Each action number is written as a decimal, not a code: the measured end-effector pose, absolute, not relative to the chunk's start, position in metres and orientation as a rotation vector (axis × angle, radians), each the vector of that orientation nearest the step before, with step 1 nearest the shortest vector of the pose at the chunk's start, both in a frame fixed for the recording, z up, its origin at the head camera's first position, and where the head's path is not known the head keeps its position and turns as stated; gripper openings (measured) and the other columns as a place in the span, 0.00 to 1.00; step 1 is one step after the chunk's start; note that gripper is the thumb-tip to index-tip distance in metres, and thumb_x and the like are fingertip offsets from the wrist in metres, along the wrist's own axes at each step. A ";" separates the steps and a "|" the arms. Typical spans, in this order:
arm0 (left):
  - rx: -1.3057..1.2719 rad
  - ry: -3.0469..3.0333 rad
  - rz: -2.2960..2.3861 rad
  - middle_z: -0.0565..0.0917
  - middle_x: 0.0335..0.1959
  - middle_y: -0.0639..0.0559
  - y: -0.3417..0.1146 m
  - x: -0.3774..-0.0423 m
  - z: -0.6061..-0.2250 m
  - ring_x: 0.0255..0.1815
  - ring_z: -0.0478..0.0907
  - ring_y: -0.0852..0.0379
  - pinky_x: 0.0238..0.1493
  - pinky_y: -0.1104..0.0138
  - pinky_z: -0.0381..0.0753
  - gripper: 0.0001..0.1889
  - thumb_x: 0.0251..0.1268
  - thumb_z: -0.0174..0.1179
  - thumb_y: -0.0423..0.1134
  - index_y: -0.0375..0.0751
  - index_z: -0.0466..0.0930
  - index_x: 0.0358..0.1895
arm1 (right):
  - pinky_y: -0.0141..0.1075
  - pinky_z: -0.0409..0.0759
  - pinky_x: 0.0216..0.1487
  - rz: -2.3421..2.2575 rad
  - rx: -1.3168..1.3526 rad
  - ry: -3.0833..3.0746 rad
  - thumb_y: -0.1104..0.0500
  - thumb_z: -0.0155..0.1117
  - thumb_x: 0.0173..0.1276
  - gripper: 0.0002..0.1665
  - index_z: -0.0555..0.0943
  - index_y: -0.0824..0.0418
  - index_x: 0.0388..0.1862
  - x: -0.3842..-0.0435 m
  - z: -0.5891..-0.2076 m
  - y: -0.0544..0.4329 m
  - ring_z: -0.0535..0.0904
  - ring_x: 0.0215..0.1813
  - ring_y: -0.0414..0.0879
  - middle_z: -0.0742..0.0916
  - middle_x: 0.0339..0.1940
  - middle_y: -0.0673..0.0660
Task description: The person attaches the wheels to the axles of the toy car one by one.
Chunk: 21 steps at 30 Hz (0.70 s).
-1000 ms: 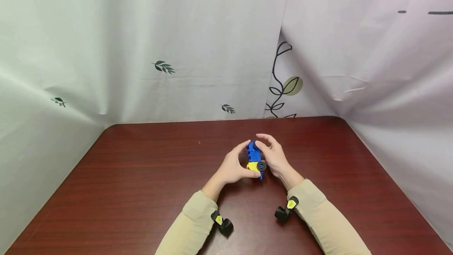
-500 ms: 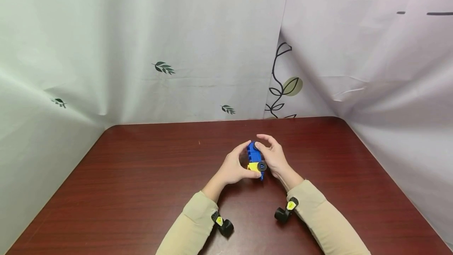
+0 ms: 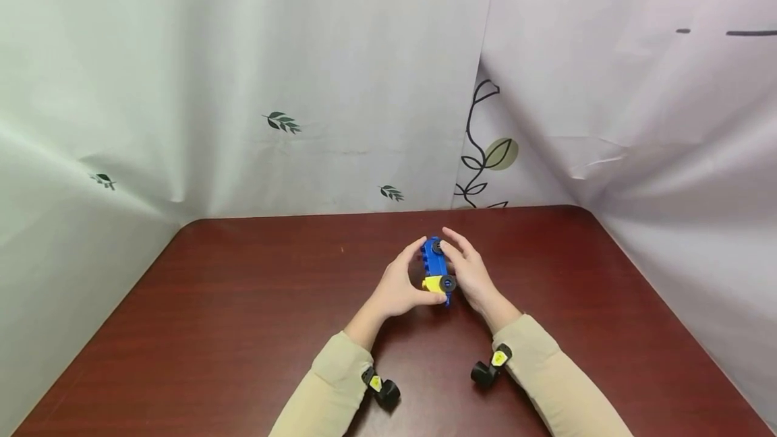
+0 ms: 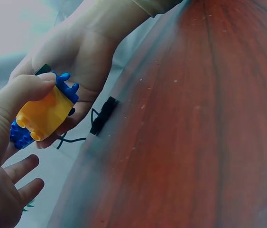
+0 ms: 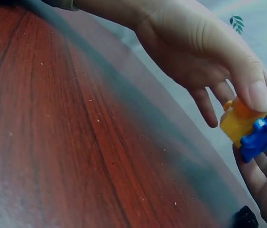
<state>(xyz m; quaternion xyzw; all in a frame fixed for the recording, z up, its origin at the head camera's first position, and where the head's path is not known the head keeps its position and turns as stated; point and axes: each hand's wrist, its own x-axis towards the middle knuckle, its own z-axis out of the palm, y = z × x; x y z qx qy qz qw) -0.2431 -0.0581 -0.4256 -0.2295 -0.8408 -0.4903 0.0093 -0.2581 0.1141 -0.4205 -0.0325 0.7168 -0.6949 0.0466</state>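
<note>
The toy (image 3: 434,263) is held over the tabletop (image 3: 212,322), right of its middle and toward its far edge. The left hand (image 3: 396,290) pinches it lengthwise: thumb on the yellow brick (image 3: 432,284), forefinger at the blue far end, remaining fingers loosely spread. The right hand (image 3: 475,276) pinches the toy's right side at the far wheel (image 3: 436,247), one finger extended past that end; its other fingertips are partly hidden from where I stand.

Caution: uneven pressure between the two hands could twist the yellow brick loose at its join. Sideways pull on the far wheel could detach it, and it might roll toward the far edge. A slipping left thumb could drop the toy.

Containers: I see none, hence no contents to list.
</note>
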 end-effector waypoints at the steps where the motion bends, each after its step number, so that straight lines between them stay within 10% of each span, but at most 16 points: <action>1: -0.707 -2.620 -1.528 0.70 0.66 0.48 -0.059 -0.243 -0.425 0.66 0.67 0.51 0.65 0.49 0.67 0.53 0.42 0.75 0.50 0.48 0.53 0.73 | 0.42 0.81 0.50 -2.129 -0.096 2.175 0.43 0.50 0.72 0.32 0.61 0.47 0.72 -0.258 -0.420 0.114 0.79 0.55 0.56 0.74 0.65 0.63; 6: -0.686 -2.601 -1.502 0.67 0.68 0.49 -0.061 -0.243 -0.423 0.68 0.65 0.51 0.66 0.47 0.65 0.53 0.42 0.75 0.50 0.49 0.53 0.74 | 0.35 0.79 0.38 -2.127 -0.085 2.132 0.41 0.49 0.71 0.32 0.63 0.48 0.71 -0.257 -0.421 0.116 0.80 0.45 0.48 0.75 0.63 0.63; 21: -0.794 -2.657 -1.346 0.68 0.65 0.45 -0.062 -0.245 -0.423 0.62 0.71 0.50 0.63 0.56 0.71 0.55 0.49 0.72 0.38 0.68 0.42 0.75 | 0.32 0.81 0.43 -2.164 -0.142 2.136 0.51 0.54 0.71 0.29 0.68 0.63 0.66 -0.259 -0.417 0.117 0.81 0.41 0.38 0.83 0.51 0.60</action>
